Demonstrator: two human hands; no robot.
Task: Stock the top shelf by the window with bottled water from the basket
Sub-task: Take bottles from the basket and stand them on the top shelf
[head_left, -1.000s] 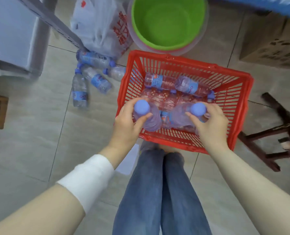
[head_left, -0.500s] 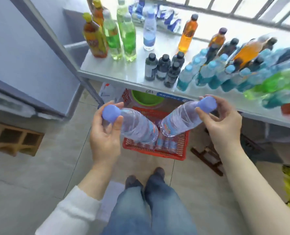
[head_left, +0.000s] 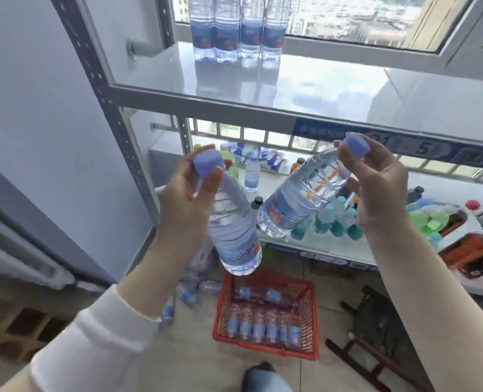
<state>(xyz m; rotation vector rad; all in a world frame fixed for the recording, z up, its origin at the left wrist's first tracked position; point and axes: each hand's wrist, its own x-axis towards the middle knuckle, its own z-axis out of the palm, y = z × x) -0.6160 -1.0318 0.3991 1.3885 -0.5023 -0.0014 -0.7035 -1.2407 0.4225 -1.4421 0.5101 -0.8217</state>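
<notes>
My left grip [head_left: 186, 205] is wrapped round the neck of the first water bottle [head_left: 236, 239], just under its blue cap. That bottle hangs close to upright, base down, below the front edge of the top shelf [head_left: 333, 89]. My right grip [head_left: 381, 190] is clamped on the neck of the second water bottle [head_left: 294, 205], which is tilted with its base slanting down toward the first. The two are close together, though I cannot tell whether they touch. Both bottles are in front of and below the top shelf, and neither is on it. At the back left of the top shelf, against the window [head_left: 362, 18], four standing bottles [head_left: 234, 38] form a tight upright row. The lower shelf [head_left: 347, 250], directly beneath the top shelf, carries mixed drink bottles. Well below the top shelf, the red basket [head_left: 313, 321] sits on the floor with more bottled water lying inside. Loose bottles [head_left: 189, 287] lie on the floor under the top shelf's left end.
</notes>
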